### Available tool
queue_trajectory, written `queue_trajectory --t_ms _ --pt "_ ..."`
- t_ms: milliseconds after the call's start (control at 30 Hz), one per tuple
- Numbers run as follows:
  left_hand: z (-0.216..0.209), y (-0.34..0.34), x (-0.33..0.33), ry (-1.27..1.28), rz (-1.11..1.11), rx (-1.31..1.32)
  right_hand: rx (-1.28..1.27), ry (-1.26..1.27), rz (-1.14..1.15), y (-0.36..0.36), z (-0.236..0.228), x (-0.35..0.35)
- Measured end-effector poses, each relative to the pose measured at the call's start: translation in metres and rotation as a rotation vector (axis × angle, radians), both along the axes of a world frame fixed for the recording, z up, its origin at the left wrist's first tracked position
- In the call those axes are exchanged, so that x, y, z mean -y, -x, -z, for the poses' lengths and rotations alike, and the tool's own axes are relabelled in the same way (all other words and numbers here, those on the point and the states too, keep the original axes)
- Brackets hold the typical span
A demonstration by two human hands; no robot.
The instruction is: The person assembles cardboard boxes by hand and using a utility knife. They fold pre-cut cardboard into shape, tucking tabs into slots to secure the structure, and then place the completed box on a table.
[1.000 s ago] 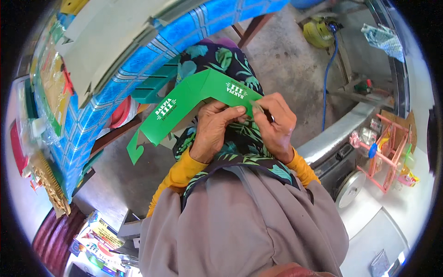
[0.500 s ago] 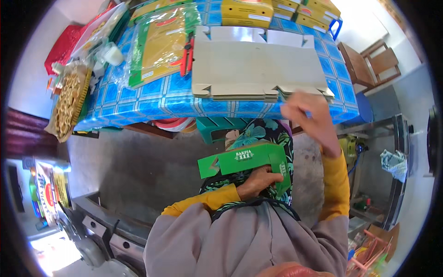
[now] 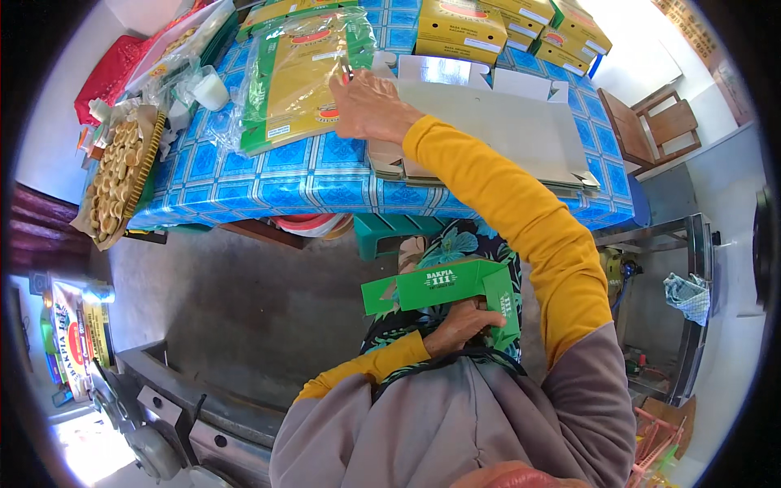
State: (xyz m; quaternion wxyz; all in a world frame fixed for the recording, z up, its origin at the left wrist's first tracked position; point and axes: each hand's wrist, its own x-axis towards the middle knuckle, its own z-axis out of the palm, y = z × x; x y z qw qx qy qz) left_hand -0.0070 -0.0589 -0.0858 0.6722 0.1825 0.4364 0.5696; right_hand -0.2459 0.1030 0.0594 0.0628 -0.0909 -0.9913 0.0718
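Head view: the left hand (image 3: 462, 328) pinches a folded green cardboard strip (image 3: 412, 293), best held steady while the right hand (image 3: 366, 106), grip unclear, is over the bench (image 3: 244, 189).

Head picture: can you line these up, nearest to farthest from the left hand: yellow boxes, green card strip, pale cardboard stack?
From the left hand:
1. Green card strip: in that hand, over the lap.
2. Pale cardboard stack: near side of the table.
3. Yellow boxes: far side of the table.
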Motion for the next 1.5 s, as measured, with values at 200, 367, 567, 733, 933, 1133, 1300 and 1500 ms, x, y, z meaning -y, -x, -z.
queue_trajectory --t_ms 200,367,567,733,933,1133,1300,1500 --pt "-0.004 -0.002 -0.006 0.013 0.081 0.185 -0.189 -0.022 0.056 0.007 0.017 -0.016" --pt "-0.005 0.0 -0.004 0.031 0.076 0.191 -0.344 -0.057 0.036 0.009 0.039 -0.014" --pt "-0.01 0.004 -0.004 0.074 0.117 0.262 -0.463 0.614 0.018 0.016 0.045 -0.077" --pt "-0.027 0.008 -0.012 0.05 -0.026 0.151 -0.463 2.005 0.076 -0.033 0.012 -0.117" --pt "-0.035 0.02 -0.016 0.089 -0.125 0.107 -0.744 1.831 0.164 -0.266 -0.032 -0.055" --pt "-0.042 0.023 -0.025 0.131 -0.059 0.061 -0.649 1.76 0.625 -0.436 0.025 0.027" --pt "-0.045 0.018 -0.023 0.171 -0.034 0.027 -0.419 1.435 1.06 -0.469 0.036 0.088" --pt "-0.048 0.011 -0.022 0.188 -0.044 -0.046 -0.292 0.821 0.779 -0.473 0.025 0.101"
